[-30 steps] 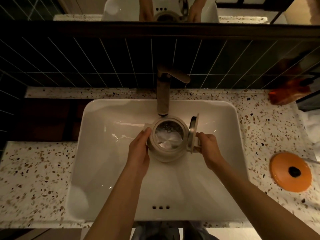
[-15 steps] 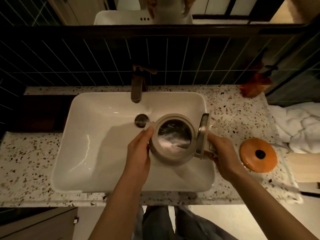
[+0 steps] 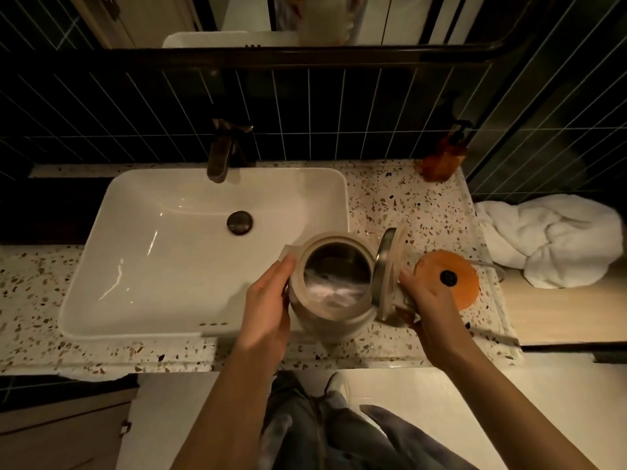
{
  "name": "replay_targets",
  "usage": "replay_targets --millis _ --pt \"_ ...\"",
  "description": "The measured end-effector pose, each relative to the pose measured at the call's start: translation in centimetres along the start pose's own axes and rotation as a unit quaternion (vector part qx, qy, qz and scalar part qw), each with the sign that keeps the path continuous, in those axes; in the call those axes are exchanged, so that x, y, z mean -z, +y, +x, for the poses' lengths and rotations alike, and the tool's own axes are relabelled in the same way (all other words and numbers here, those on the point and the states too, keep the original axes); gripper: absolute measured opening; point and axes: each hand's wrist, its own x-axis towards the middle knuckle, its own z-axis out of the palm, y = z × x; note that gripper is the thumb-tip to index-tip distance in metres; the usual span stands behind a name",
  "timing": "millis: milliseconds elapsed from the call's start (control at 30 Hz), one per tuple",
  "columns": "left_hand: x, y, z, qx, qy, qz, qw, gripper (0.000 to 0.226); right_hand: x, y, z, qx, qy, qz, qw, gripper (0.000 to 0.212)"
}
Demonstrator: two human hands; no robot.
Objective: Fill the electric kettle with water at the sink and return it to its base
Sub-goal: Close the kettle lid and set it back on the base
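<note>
The round cream electric kettle (image 3: 330, 293), hinged lid (image 3: 386, 269) standing open, sits at centre frame over the sink's (image 3: 142, 266) right corner; water glints inside, so it likely handles heavy and sloshy; the left hand (image 3: 268, 300) curls against its smooth wall; the right hand (image 3: 429, 300) clamps the handle, the safer hold, beside the orange round base (image 3: 451, 266) at centre right.

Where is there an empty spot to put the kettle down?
Bare counter lies between the sink and the towel, behind the orange base. More lies left of the sink. The right side is crowded: base, towel, amber bottle, and both hands on the kettle.
</note>
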Motion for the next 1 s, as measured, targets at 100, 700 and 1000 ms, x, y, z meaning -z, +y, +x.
replay_targets --millis 100,700,1000 --pt "-0.5 -0.2 -0.7 -0.008 -0.003 0.021 1.000 0.032 0.6 0.6 -0.4 -0.005 0.011 -0.003 1.000 0.066" --pt "-4.0 2.8 -4.7 -0.336 -0.073 0.350 0.872 0.033 0.3 0.6 -0.1 0.005 0.068 -0.041 0.997 0.077" --pt "-7.8 1.8 -5.8 -0.529 -0.167 0.455 0.697 0.041 0.2 0.3 -0.4 0.010 0.065 -0.074 0.995 0.046"
